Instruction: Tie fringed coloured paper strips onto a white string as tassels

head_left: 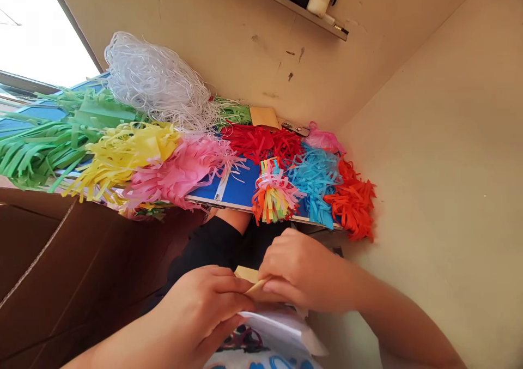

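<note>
Both hands meet low in the picture, above the lap. My left hand (210, 303) pinches one side of a tan folded piece (256, 287), which looks like paper or card. My right hand (288, 271) grips its other side, fingers curled over the top. Below the hands a white, shiny sheet (288, 328) lies against the patterned shirt. A multicoloured fringed bundle (274, 194) rests at the front edge of the blue table (239, 186), beyond the hands.
Across the table lie green (41, 151), yellow (126, 151), pink (183, 170), red (261, 140), light blue (316, 175) and orange-red (353, 200) fringed strips. Behind them are white strings (155, 80), a tan envelope (263, 117) and a phone (296, 128). A brown box (36, 271) stands left.
</note>
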A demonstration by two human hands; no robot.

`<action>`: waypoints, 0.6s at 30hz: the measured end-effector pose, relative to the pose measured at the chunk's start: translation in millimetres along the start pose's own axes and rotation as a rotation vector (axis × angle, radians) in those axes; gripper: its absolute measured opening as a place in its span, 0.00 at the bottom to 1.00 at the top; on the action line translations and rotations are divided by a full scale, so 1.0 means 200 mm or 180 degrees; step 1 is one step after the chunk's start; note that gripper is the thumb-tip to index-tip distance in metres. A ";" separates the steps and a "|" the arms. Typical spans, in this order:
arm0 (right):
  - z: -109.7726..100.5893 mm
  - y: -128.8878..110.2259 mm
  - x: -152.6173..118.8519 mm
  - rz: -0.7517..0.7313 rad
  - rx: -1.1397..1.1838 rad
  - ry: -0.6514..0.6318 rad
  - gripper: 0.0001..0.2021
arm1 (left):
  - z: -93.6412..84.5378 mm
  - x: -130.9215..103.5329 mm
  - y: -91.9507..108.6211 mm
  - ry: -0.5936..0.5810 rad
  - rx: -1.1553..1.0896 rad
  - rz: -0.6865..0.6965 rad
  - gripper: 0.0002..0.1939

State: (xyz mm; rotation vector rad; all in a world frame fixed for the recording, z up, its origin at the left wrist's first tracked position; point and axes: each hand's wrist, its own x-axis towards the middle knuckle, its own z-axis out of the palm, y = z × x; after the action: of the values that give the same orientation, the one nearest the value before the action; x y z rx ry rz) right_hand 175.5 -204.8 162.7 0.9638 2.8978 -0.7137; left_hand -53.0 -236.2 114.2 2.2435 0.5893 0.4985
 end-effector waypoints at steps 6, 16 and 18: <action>0.06 0.02 0.01 0.0268 0.1234 0.0190 0.03 | -0.02 -0.01 0.01 0.0076 -0.0037 -0.0102 0.14; 0.23 0.08 -0.03 -0.0708 0.0692 0.1756 0.07 | -0.01 0.00 -0.02 0.0059 -0.0606 -0.0127 0.14; 0.24 0.09 -0.04 -0.0912 0.0258 0.1969 0.06 | -0.01 0.01 -0.02 0.0013 -0.0820 -0.0161 0.14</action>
State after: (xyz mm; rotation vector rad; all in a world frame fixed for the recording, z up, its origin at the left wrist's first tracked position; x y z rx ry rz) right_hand 185.3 -217.5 112.7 0.9175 3.6293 -0.6342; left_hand -54.0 -232.1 112.9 1.9797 0.5496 0.5223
